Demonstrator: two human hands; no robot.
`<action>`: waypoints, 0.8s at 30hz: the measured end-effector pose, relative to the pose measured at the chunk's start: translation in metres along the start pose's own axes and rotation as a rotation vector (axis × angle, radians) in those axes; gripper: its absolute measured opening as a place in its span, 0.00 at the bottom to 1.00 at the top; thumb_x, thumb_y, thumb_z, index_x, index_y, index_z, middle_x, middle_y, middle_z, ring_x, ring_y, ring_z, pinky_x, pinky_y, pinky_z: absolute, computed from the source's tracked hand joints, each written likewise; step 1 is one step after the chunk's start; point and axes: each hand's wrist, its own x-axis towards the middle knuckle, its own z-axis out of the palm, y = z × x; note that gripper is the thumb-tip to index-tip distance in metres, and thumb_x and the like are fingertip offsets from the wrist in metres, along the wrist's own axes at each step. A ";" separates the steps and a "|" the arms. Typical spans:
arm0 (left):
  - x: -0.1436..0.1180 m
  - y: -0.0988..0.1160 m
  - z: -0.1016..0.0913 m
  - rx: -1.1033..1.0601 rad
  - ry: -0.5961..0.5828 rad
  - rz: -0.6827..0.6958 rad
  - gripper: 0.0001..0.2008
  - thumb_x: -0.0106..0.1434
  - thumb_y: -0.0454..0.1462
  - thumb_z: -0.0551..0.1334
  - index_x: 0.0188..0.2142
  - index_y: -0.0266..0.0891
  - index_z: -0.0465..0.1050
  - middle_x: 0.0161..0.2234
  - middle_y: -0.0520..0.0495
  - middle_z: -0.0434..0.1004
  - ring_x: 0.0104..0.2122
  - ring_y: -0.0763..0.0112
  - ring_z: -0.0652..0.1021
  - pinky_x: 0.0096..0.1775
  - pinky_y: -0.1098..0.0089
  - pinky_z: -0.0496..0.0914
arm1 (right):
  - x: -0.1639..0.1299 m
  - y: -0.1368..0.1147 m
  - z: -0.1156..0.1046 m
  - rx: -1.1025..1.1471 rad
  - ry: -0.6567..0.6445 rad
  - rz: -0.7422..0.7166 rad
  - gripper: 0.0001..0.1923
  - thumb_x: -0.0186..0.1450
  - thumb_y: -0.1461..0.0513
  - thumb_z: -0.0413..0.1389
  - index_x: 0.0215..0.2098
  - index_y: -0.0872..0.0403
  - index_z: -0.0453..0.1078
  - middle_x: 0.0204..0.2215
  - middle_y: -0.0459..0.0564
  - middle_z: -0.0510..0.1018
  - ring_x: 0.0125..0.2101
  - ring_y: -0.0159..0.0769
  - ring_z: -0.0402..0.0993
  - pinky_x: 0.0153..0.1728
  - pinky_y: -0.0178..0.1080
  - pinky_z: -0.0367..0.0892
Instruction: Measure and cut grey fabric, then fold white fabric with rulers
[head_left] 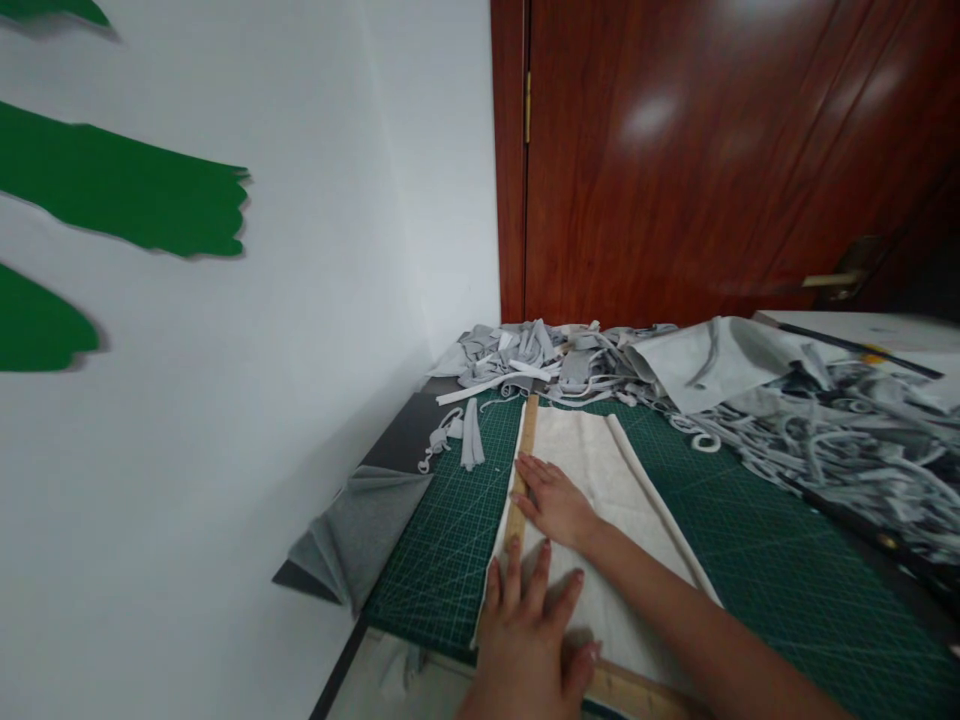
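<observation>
Two flat hands, left [525, 625] and right [553, 500], fingers spread and pinching nothing, press the ruler [520, 480] onto cream cloth [600, 470] on the green mat [750, 540]; strips [540, 360] already piled behind, this piece seemingly uncut.

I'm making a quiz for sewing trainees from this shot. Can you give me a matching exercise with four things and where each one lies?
Things:
1. wooden ruler
2. cream fabric
3. grey folded cloth
4. pile of grey strips

Places:
a. hanging off the cutting mat's left edge by the wall
b. heaped at the mat's far end by the door
c. along the cream fabric's left edge, under both hands
d. spread flat on the mat

Pairs: 1-c, 2-d, 3-a, 4-b
</observation>
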 end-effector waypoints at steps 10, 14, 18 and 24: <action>0.184 -0.085 -0.006 -0.175 -0.311 -0.165 0.16 0.67 0.34 0.49 0.46 0.38 0.73 0.45 0.43 0.77 0.47 0.66 0.74 0.52 0.67 0.64 | -0.003 -0.007 -0.003 -0.024 -0.011 0.020 0.29 0.69 0.55 0.41 0.63 0.62 0.56 0.63 0.60 0.58 0.63 0.46 0.51 0.62 0.49 0.46; 0.232 -0.121 0.051 -0.158 -0.416 -0.140 0.18 0.68 0.39 0.52 0.55 0.39 0.66 0.58 0.44 0.66 0.58 0.61 0.64 0.57 0.61 0.59 | -0.003 -0.010 -0.006 -0.006 -0.018 0.041 0.31 0.69 0.52 0.39 0.65 0.63 0.53 0.64 0.60 0.54 0.64 0.46 0.49 0.62 0.49 0.45; 0.238 -0.154 0.087 -0.102 -0.445 -0.190 0.22 0.70 0.42 0.45 0.62 0.43 0.57 0.64 0.45 0.54 0.63 0.52 0.54 0.59 0.47 0.51 | -0.003 -0.010 -0.008 0.023 -0.027 0.042 0.31 0.69 0.52 0.39 0.65 0.61 0.52 0.65 0.59 0.54 0.64 0.45 0.49 0.63 0.49 0.44; 0.246 -0.185 0.104 -0.034 -0.464 -0.238 0.26 0.69 0.48 0.43 0.64 0.47 0.52 0.67 0.51 0.44 0.64 0.44 0.48 0.58 0.41 0.46 | -0.001 -0.009 -0.009 0.038 -0.054 0.057 0.32 0.69 0.52 0.38 0.66 0.61 0.49 0.66 0.57 0.51 0.65 0.44 0.46 0.63 0.48 0.41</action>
